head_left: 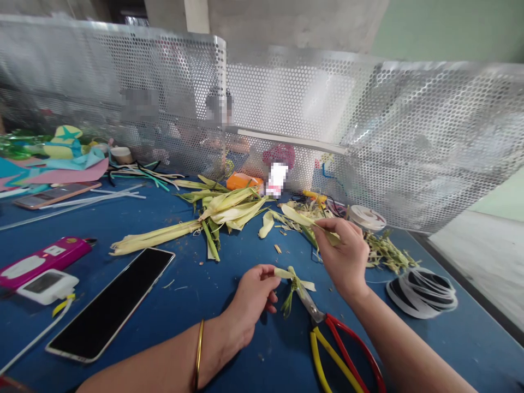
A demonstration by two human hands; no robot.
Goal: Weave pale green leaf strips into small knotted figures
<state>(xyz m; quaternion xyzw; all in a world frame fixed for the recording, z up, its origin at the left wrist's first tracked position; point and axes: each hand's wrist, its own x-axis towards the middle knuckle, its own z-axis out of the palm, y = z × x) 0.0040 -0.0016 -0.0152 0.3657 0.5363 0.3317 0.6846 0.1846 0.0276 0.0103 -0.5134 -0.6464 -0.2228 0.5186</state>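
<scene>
My left hand (256, 295) pinches one end of a small tied piece of corn husk (293, 280), pale with green strands hanging from it. Farther up, my right hand (345, 252) has thumb and fingers closed on a pale strip of corn husk (298, 216). Scissors (318, 317) with one red and one yellow handle lie on the blue table (192, 305) between my forearms, their blade tips partly hidden by the tied piece. Beyond my hands lies a pile of corn husks (229, 210), and dry greenish scraps (387, 251) are heaped right of my right hand.
A dark-screened phone (112, 303) and a magenta device (49, 262) lie at left. Coiled clear line (421, 293) sits at right, near a tape roll (367, 217). Perforated metal screens (286, 103) border the table's back; a person (229, 143) shows behind them.
</scene>
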